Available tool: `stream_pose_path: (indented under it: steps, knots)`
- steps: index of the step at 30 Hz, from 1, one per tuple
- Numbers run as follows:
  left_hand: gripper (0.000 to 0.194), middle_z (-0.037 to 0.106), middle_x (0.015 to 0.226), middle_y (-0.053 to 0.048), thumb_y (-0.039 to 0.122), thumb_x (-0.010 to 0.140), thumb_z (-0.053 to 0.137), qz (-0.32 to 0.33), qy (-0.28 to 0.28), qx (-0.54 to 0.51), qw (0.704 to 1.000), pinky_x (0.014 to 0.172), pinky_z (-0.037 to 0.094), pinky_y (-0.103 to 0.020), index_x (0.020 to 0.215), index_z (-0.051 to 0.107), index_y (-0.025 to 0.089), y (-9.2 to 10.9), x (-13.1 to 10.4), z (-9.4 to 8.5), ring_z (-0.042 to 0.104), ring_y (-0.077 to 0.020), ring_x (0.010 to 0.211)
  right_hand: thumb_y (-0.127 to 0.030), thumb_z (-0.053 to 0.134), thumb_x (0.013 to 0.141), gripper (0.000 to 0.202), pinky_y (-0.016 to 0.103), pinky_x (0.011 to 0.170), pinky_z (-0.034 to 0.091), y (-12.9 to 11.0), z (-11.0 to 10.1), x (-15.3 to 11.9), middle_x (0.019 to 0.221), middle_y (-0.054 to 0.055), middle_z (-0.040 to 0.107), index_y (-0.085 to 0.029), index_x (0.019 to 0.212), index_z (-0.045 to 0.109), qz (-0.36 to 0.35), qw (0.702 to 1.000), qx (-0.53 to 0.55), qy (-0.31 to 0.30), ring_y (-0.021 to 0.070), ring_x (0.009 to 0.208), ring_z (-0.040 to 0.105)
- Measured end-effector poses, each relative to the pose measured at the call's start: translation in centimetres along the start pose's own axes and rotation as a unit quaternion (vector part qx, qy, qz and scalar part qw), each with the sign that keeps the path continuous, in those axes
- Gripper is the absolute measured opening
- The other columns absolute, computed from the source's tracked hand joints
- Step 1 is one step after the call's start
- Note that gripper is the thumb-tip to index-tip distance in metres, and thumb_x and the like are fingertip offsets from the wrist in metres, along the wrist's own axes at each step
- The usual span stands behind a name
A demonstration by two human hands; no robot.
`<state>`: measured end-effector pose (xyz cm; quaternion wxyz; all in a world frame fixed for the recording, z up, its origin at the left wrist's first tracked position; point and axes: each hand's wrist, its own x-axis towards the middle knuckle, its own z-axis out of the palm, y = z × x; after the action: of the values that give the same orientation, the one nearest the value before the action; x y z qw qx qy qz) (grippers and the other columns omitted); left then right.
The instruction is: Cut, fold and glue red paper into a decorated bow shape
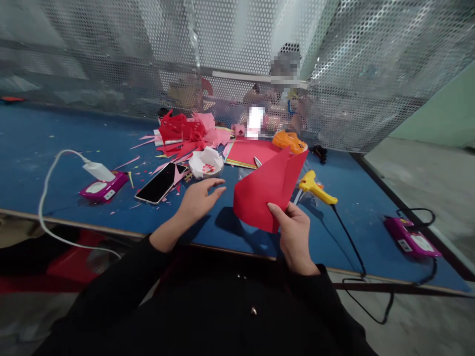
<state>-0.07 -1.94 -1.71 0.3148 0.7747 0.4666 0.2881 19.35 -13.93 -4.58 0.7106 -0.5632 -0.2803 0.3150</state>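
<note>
A bent sheet of red paper (260,193), curved on its left side and rising to a point, is pinched at its lower right by my right hand (295,235). It is raised above the blue table. My left hand (198,200) hovers to the left of the paper with nothing in it, thumb and fingers apart. Just beyond that hand sits a bowl (206,164) lined with white paper, with small red and white pieces inside. To the right of the red paper lies a yellow glue gun (317,188) with a black cord.
A phone (161,183) and a purple power socket (104,188) with a white charger lie left. Red and pink paper scraps (187,131) heap behind the bowl, beside stacked coloured sheets (237,152). An orange object (290,142) is behind. Another purple socket (411,237) sits right. Perforated mesh (237,44) stands at the back.
</note>
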Motion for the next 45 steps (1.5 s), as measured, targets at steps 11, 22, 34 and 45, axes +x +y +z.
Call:
stream_pose_path:
  steps: [11,22,34,45]
  knots:
    - [0.087,0.065,0.133,-0.013,0.046,0.060,0.088,-0.012,-0.168,-0.331,0.929,0.101,0.048,-0.042,0.135,0.052,0.018,3.9,-5.2,4.1,0.059,-0.0357,0.123,-0.051,0.075,0.074,0.034,0.024,0.053,0.041,-0.1,2.4,-1.6,0.061,-0.004,0.062,-0.019,0.068,0.068,-0.019,0.995,-0.025,-0.090,0.0108,0.056,0.048]
    - [0.075,0.074,0.116,-0.010,0.017,0.048,0.093,-0.059,-0.179,-0.479,0.857,0.101,0.049,-0.045,0.118,0.069,0.021,3.0,-6.8,3.1,0.058,-0.0399,0.123,-0.065,0.072,0.072,0.046,0.031,0.062,0.051,-0.8,3.3,-2.2,0.070,0.001,0.072,-0.019,0.076,0.068,0.118,0.985,0.120,-0.046,0.0200,0.071,0.066]
    - [0.037,0.078,0.087,-0.006,0.012,0.056,0.085,-0.238,0.029,-0.635,0.734,0.087,0.060,-0.036,0.091,0.074,0.018,2.0,-6.8,3.7,0.073,-0.0255,0.097,-0.059,0.073,0.077,0.040,0.030,0.066,0.052,-1.0,0.6,-1.4,0.078,0.000,0.075,-0.020,0.087,0.075,0.088,0.990,0.112,-0.017,0.0172,0.070,0.066]
    - [0.030,0.078,0.082,-0.005,0.011,0.052,0.091,-0.256,0.091,-0.588,0.762,0.073,0.062,-0.029,0.078,0.075,0.015,1.9,-6.7,3.4,0.073,-0.0186,0.074,-0.053,0.080,0.072,0.034,0.026,0.054,0.042,-0.1,-1.7,-1.4,0.060,-0.005,0.063,-0.021,0.072,0.069,0.106,0.991,0.079,-0.008,0.0120,0.053,0.053]
